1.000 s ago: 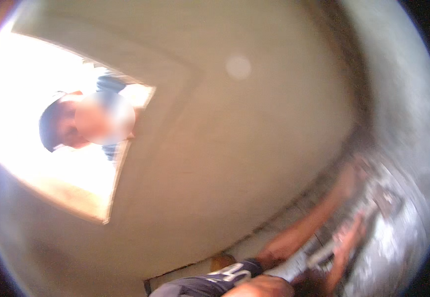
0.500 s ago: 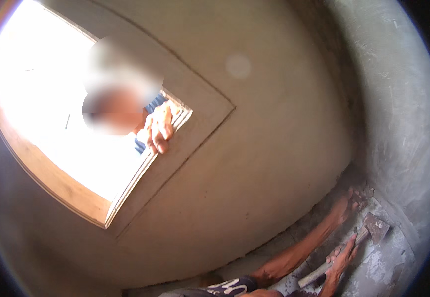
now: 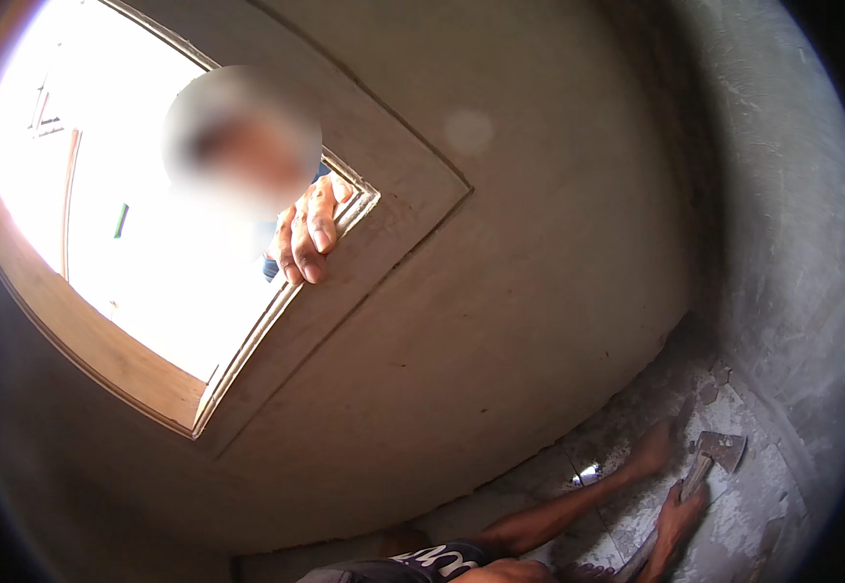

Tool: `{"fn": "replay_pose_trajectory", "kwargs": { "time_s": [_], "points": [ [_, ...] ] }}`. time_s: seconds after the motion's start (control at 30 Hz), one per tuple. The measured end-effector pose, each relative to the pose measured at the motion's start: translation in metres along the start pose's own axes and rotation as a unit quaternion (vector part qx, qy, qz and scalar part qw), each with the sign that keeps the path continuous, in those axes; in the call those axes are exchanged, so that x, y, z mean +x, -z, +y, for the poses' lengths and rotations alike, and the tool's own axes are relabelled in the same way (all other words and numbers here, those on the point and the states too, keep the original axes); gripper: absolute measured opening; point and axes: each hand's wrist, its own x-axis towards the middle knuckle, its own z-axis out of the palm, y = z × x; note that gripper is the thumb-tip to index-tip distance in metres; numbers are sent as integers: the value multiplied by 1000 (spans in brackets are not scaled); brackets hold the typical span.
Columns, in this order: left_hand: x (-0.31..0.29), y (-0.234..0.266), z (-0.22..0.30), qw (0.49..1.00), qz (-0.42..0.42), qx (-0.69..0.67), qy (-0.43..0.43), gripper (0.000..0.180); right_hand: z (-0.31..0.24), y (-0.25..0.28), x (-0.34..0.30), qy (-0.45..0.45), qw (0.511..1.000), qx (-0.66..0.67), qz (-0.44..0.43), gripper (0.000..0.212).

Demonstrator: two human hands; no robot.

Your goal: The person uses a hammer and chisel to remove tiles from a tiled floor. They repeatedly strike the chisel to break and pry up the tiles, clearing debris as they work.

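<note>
In the lower right, my right hand (image 3: 680, 513) is wrapped round the wooden handle of a hatchet (image 3: 722, 449). The hatchet's dark metal head sticks out past the hand, above the whitish, dusty floor. My left hand (image 3: 653, 449) reaches low over the floor beside the wall, to the left of the hatchet head. Motion smears its fingers, so their pose is unclear. Close to it, small broken pieces (image 3: 712, 387) lie along the foot of the wall.
A plastered wall (image 3: 529, 291) curves across the middle, meeting a grey wall (image 3: 782, 194) on the right. Through a bright wood-framed opening (image 3: 116, 360) on the left, another person leans, that person's hand (image 3: 306, 233) resting on its edge. The floor (image 3: 733, 515) looks rough and patchy.
My left hand has drawn back from the broken pieces at the corner. The hatchet has turned and shifted slightly left in my right hand. The other person's head has moved slightly.
</note>
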Motion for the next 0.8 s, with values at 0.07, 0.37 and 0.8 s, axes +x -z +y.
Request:
{"fn": "replay_pose_trajectory", "kwargs": {
  "time_s": [0.07,0.37,0.8],
  "points": [
    [-11,-9,0,1000,-21,9,-21,38,3,6,-4,-13,999,-38,1,50],
    [-2,-34,-6,991,33,43,-119,38,-18,39,16,-37,990,-111,-82,62],
    [-54,36,52,989,61,113,-79,35,-52,82,20,-175,942,-161,-238,65]
  ]
}}
